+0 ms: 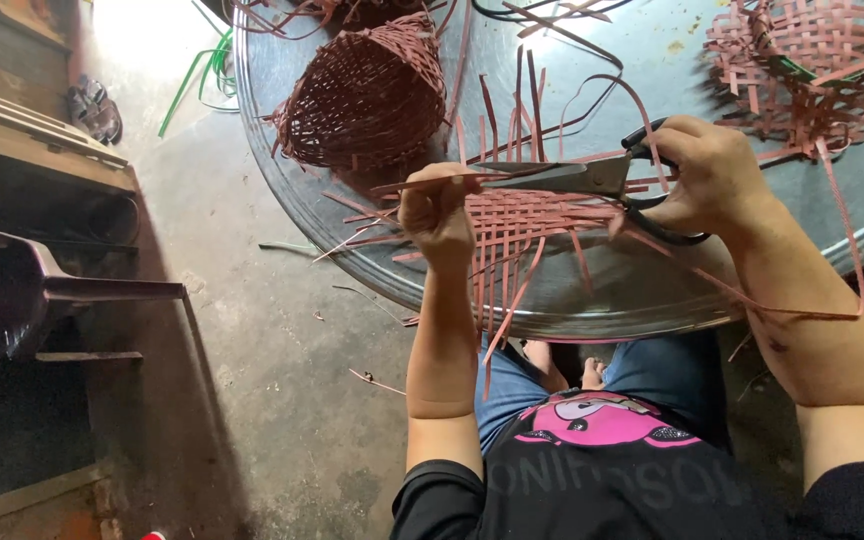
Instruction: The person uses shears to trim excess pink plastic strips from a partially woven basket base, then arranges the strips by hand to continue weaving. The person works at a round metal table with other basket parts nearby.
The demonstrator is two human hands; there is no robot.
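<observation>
My left hand (438, 215) pinches a reddish-brown strip (422, 184) and holds it level above a flat woven mat (522, 225) of the same strips on a round metal table (602, 290). My right hand (707, 175) grips black-handled scissors (577, 176). Their blades point left and meet the strip close to my left fingers. Loose strip ends stick out from the mat on all sides.
A finished reddish woven basket (367, 95) lies on its side at the table's far left. Another half-woven piece (812, 70) sits at the far right. A dark plastic chair (22, 290) stands at left, green strips (202, 75) and sandals (94, 108) lie on the concrete floor.
</observation>
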